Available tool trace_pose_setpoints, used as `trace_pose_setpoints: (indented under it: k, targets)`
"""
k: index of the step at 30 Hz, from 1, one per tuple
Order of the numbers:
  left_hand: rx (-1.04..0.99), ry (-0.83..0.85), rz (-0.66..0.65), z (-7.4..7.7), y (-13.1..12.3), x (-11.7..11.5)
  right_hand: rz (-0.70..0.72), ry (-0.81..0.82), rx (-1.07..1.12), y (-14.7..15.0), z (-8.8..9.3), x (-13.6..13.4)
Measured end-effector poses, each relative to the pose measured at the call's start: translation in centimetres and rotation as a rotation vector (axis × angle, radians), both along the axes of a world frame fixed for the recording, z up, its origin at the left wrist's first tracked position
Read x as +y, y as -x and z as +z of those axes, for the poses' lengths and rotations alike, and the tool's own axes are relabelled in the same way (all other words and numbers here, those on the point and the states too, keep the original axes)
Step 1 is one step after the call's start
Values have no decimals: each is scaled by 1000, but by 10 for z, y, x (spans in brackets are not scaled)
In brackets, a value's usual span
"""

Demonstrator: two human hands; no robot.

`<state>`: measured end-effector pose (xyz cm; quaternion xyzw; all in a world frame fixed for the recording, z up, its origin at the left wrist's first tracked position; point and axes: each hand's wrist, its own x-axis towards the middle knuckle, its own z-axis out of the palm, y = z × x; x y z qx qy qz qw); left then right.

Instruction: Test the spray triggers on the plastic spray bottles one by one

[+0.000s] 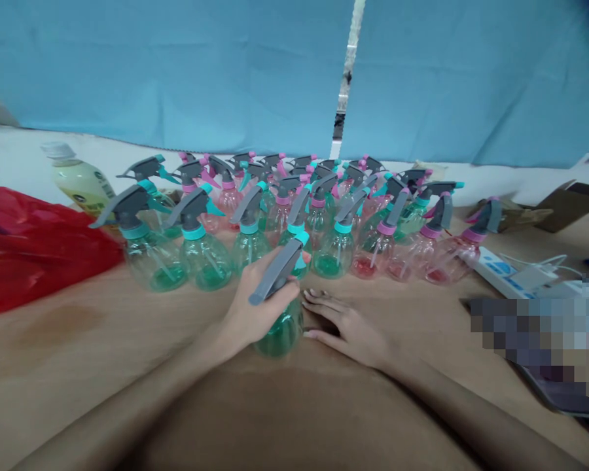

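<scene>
A green see-through spray bottle (279, 332) with a grey trigger head and turquoise nozzle stands in front of me, its head tilted toward the back right. Around its neck, my left hand (258, 297) is closed, fingers partly hidden behind the grey head. My right hand (346, 327) rests on the table just right of the bottle, fingers stretched out and holding nothing. Behind both hands is a front row of similar bottles, among them a green one (328, 261) with a turquoise collar and a pink one (367, 261) with a pink collar.
More spray bottles crowd behind the front row. A red plastic bag (39, 252) lies at the left, beside a capped drink bottle (78, 176). To the right are a white power strip (500, 271), a dark tablet-like device (535, 379), partly blurred out, and a cardboard box (572, 206).
</scene>
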<state>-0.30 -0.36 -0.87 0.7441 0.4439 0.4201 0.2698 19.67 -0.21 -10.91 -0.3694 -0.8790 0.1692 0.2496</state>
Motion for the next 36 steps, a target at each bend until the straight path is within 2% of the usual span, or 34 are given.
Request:
trace_pose_setpoints:
  k: [5, 15, 36]
  targets:
    - [-12, -22, 83, -6, -2, -2, 6, 3, -4, 0, 2, -1]
    - [-8, -52, 57, -8, -1, 2, 9, 1, -3, 1, 3, -1]
    - [-19, 10, 57, -6, -2, 0, -4, -4, 17, 1, 4, -3]
